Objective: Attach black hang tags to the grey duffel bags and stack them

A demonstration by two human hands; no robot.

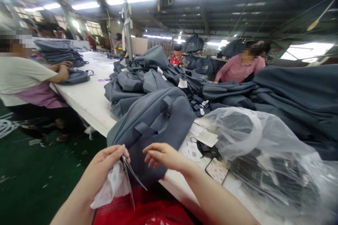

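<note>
Nearest, just in front of the grey fabric bag with webbing handles [155,119], the left hand [105,168] pinches a thin clear plastic sleeve [129,175] between thumb and fingertips, with a crumpled white wad [113,186], perhaps tissue, bunched beneath. The right hand [163,156] hovers beside it, fingers loosely curled and empty. The step looks like opening the sleeve, and the next move calls for a fine pinch at its edge. Right of the bag lie white paper tags [203,135] and a big clear plastic sack [264,144]. Beyond it is a heap of grey bags [142,77].
</note>
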